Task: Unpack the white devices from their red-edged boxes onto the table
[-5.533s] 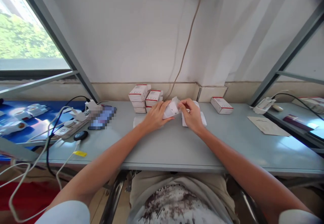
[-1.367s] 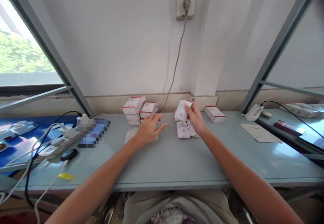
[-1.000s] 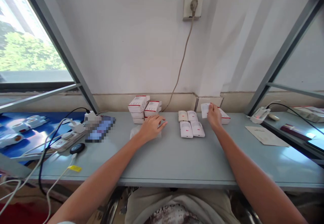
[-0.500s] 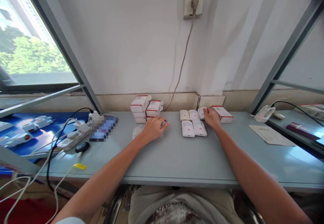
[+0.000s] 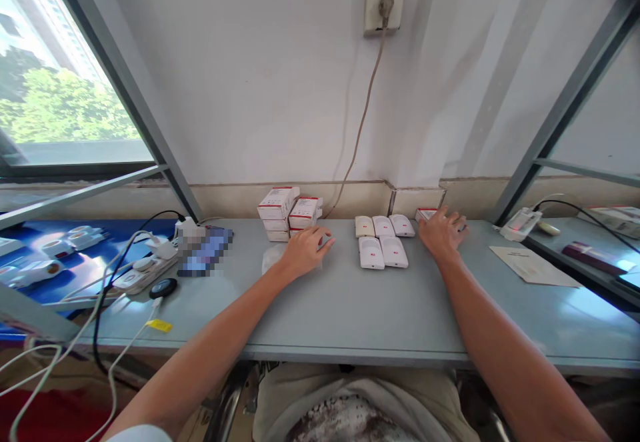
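Several small white devices with red marks (image 5: pixel 371 253) lie in two rows right of the middle of the grey table. To their right, my right hand (image 5: pixel 443 232) is over a white and red box (image 5: pixel 425 214), fingers spread, hiding most of it. My left hand (image 5: pixel 306 252) rests on the table with its fingers apart, over a clear plastic bag (image 5: pixel 273 257). Behind it stand stacked white boxes with red edges (image 5: pixel 277 203).
At the left are a phone (image 5: pixel 206 252), a round black puck (image 5: pixel 163 288), a power strip (image 5: pixel 145 275) and loose cables. A paper sheet (image 5: pixel 533 266) lies at the right near a white device (image 5: pixel 520 223). Metal frame posts rise on both sides.
My right hand has moved right, off the upper right white device and over the single box, and its fingers have spread. My left hand has hardly moved.
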`<action>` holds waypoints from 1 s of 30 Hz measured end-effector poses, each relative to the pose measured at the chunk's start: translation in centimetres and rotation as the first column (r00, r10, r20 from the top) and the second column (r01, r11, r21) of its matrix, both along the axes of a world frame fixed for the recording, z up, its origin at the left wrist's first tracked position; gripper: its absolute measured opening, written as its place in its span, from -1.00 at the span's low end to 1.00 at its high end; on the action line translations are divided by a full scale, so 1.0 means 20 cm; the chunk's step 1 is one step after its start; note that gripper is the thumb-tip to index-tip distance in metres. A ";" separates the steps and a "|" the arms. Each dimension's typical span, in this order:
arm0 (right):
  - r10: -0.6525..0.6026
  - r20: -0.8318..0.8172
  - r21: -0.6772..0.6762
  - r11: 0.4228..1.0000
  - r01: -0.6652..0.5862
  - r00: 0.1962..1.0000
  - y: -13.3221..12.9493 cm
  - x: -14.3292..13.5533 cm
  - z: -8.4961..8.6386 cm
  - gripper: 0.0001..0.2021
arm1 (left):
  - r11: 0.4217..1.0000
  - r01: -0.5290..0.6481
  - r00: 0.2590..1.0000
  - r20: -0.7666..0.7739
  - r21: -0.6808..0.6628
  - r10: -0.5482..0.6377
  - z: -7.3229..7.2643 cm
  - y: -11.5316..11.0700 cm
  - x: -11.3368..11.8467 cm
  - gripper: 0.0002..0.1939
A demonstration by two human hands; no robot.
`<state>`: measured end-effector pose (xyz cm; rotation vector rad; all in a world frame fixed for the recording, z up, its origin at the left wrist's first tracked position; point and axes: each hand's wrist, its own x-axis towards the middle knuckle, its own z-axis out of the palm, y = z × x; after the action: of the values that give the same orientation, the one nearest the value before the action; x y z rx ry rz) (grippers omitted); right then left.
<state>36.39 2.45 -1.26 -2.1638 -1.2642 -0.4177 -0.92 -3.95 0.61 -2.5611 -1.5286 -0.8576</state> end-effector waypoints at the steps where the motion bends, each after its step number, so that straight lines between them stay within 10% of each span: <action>1: -0.005 -0.013 -0.047 0.999 0.005 1.000 0.00 0.01 -0.01 -0.35 | 1.000 0.000 1.000 0.005 0.007 0.000 0.00 0.00 0.00 -0.72; 7: -0.038 -0.030 -0.146 0.989 0.033 0.999 -0.02 0.02 0.05 -0.52 | 0.997 0.020 0.997 0.068 0.075 -0.025 -0.01 0.01 0.00 -0.73; 12: -0.004 -0.091 0.111 0.994 0.014 0.996 -0.03 -0.05 0.15 -0.40 | 0.998 0.040 0.983 0.176 0.056 -0.050 -0.03 0.01 0.01 -0.75; 16: 0.252 -0.280 0.397 0.909 -0.127 0.926 -0.03 -0.18 0.21 -0.25 | 0.988 0.102 0.969 0.214 0.112 -0.125 -0.03 0.00 0.02 -0.69; 20: 0.659 -0.450 0.572 0.731 -0.372 0.603 -0.09 -0.38 0.19 -0.09 | 0.973 0.183 0.941 0.260 0.143 -0.215 -0.03 -0.03 0.05 -0.55; 26: 0.843 -0.537 0.679 0.416 -0.605 -0.023 -0.29 -0.70 0.13 0.13 | 0.968 0.215 0.868 0.428 0.130 -0.250 -0.04 -0.07 0.12 -0.23; 30: 0.856 -0.509 0.672 0.326 -0.665 -0.095 -0.33 -0.75 0.12 -0.01 | 0.979 0.197 0.700 0.692 0.050 -0.176 -0.02 -0.06 0.14 -0.37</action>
<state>21.35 -4.16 1.14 -0.7276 -1.4557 0.9276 1.90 -5.06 0.15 -2.5706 -1.3867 -2.0292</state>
